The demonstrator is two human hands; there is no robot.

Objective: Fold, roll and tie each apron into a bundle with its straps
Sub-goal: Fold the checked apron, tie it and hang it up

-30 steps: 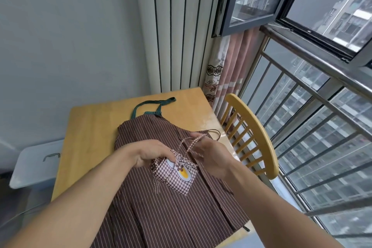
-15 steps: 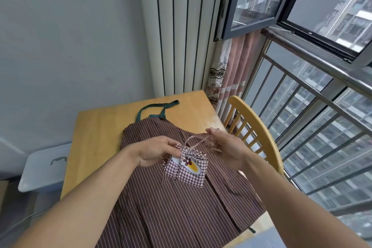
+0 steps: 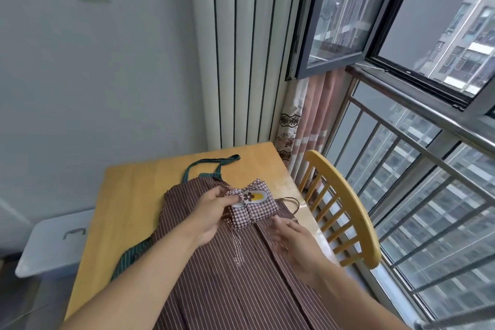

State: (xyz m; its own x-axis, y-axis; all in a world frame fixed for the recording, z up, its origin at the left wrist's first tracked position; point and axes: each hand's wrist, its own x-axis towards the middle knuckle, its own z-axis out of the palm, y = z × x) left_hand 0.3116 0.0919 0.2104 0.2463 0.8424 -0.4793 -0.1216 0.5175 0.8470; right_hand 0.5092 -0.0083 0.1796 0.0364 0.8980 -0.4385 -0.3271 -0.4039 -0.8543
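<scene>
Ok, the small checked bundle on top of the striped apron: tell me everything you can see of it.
The checked apron bundle is a small, roughly square packet of brown-and-white gingham cloth, with a white oval patch showing a brown flower and a yellow shape. A strap is knotted at its left edge, and two ends trail down toward the camera. It lies on the striped apron spread over the wooden table. The left hand pinches the knot; the right hand is just off its near corner.

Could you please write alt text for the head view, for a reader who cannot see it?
A person's left hand grips a small checked apron bundle tied with its strap, while the right hand hovers open beside it. Underneath, a brown striped apron lies spread on a wooden table, near a yellow chair and a window.
</scene>
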